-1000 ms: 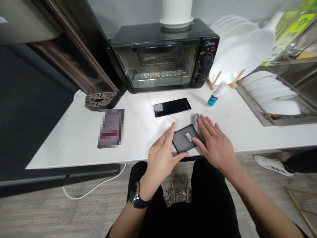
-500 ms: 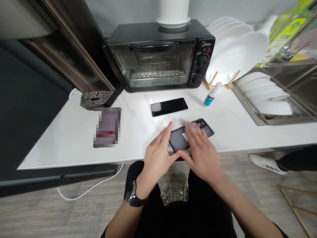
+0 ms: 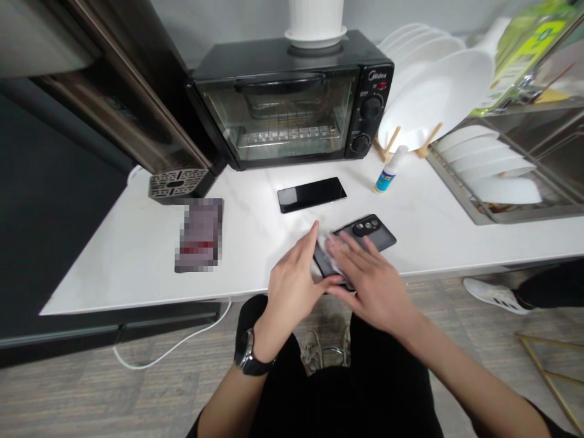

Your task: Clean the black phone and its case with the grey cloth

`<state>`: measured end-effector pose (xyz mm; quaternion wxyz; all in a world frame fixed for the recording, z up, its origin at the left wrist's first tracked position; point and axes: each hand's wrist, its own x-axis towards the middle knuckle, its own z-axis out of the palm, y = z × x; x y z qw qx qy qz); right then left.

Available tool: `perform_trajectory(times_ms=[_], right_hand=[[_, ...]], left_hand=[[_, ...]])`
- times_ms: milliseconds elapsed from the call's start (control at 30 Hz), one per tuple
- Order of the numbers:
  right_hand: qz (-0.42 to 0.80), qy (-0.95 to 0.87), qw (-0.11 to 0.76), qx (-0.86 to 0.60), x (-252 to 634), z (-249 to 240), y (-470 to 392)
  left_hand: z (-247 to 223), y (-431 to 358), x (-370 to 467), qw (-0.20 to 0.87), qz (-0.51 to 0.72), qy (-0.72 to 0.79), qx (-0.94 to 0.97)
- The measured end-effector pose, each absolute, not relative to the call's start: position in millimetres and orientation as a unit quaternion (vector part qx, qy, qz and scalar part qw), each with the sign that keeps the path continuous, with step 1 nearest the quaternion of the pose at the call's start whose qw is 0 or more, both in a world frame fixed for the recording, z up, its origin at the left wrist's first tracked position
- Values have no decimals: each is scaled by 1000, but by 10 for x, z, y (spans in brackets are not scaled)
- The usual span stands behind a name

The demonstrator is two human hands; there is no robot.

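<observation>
A dark phone case (image 3: 381,234) with a camera cutout lies near the counter's front edge. My left hand (image 3: 294,283) grips its left end between thumb and fingers. Over the left part of the case, my right hand (image 3: 371,283) presses a thin white wipe (image 3: 331,258) flat under its fingers, partly hidden and blurred. Behind them a black phone (image 3: 312,194) rests screen up. A small white spray bottle (image 3: 389,173) with a blue label stands to the right. On the left lies a pixelated purple-grey packet (image 3: 201,234).
A black toaster oven (image 3: 292,115) stands at the back, beside a dispenser with a drip tray (image 3: 177,182). White plates (image 3: 433,97) stand in a rack near the sink (image 3: 483,213). A person's shoe (image 3: 495,295) shows below right.
My right hand has slid left along the case, uncovering the camera cutout. More of the white wipe shows under its fingers. My left hand stays at the left end.
</observation>
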<state>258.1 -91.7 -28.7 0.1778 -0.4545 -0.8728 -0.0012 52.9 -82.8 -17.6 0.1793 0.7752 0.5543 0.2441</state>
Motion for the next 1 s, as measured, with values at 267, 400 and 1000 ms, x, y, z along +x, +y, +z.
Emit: perform_trajectory(times_ms=[267,400,1000], right_hand=[[31,-855,208,-474,2401,-308,-1021],[23,-868,197,-456,2516,-292,-1013],[-41,-811,204,-547,2472,-368,-1063]], left_hand=[[-171,-812,523,187,244,552,775],[-161,-817,524,186,240,554,775],[-185,-814,550,183,241,545,782]])
